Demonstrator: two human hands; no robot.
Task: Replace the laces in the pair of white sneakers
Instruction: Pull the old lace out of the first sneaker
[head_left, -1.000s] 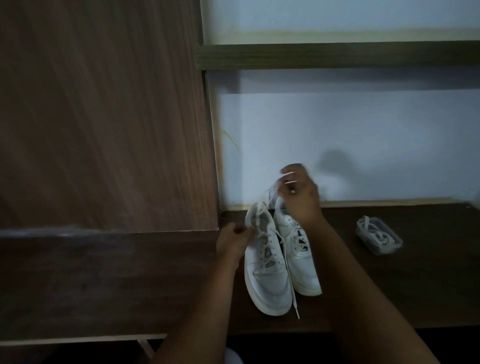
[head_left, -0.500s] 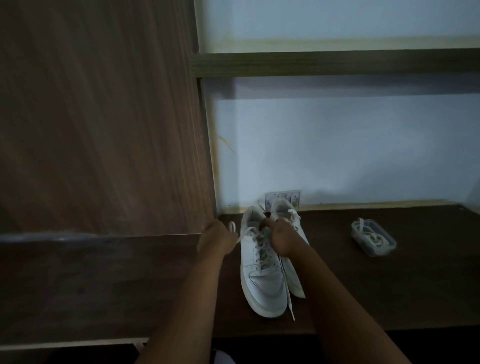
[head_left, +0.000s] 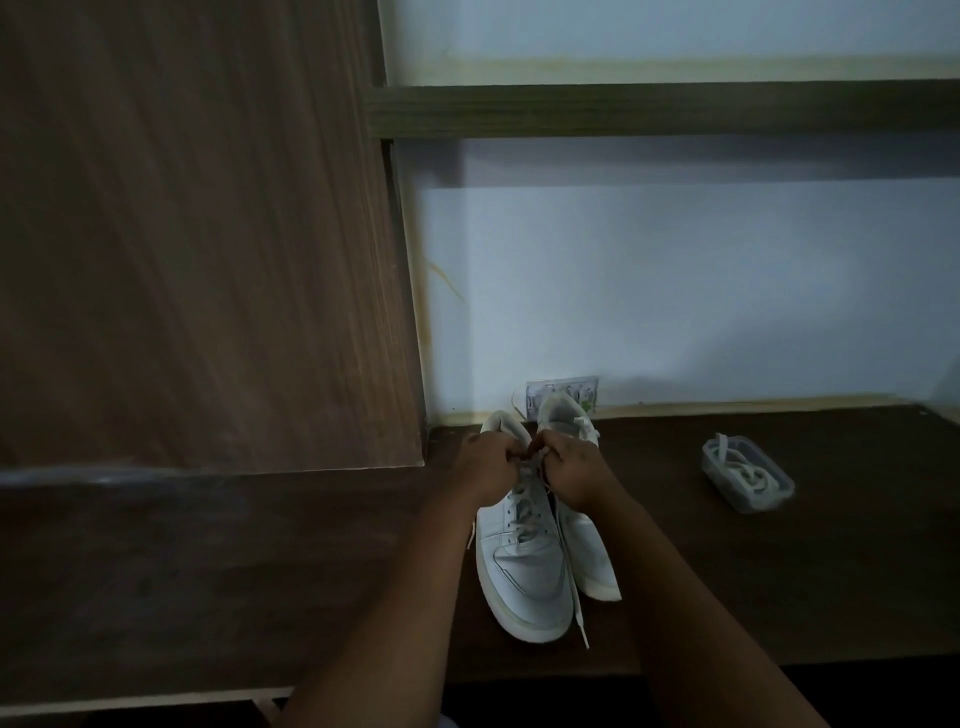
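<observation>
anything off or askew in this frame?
Nothing damaged or spilled. One loose lace end trails off the left sneaker past its toe onto the dark desk. The clear container sits open, with laces bulging above its rim.

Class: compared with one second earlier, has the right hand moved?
Yes. The right hand has come down from the wall onto the left sneaker, close to the left hand.

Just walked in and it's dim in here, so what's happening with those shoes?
A person is working on a pair of white sneakers on a dark wooden desk. The left hand and right hand both pinch the lace at the top of the nearer shoe. A clear container holding more laces sits to the right.
</observation>
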